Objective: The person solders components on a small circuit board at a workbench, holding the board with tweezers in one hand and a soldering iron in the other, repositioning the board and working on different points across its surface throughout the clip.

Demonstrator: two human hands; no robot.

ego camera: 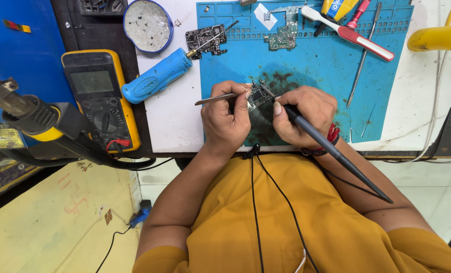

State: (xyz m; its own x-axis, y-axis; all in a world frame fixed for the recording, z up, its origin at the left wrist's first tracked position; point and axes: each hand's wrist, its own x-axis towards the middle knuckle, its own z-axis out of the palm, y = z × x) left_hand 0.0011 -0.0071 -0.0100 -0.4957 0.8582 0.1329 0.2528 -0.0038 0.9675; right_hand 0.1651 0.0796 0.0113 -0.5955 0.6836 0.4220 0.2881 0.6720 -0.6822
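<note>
My left hand [226, 117] grips thin metal tweezers [213, 100] and steadies a small circuit board [259, 95] on the blue work mat [316, 65]. My right hand [304, 115] holds a dark soldering iron [336, 154] like a pen, its tip touching the small board. The iron's handle runs back over my right forearm. Both hands rest close together at the mat's near edge.
A yellow multimeter [100, 98] lies at left, beside a blue electric screwdriver [157, 75] and a round tin [147, 24]. Two more circuit boards [205, 39], a toothbrush [354, 35] and a thin metal tool [363, 55] lie at the mat's far side. A hot-air nozzle [28, 114] juts in at left.
</note>
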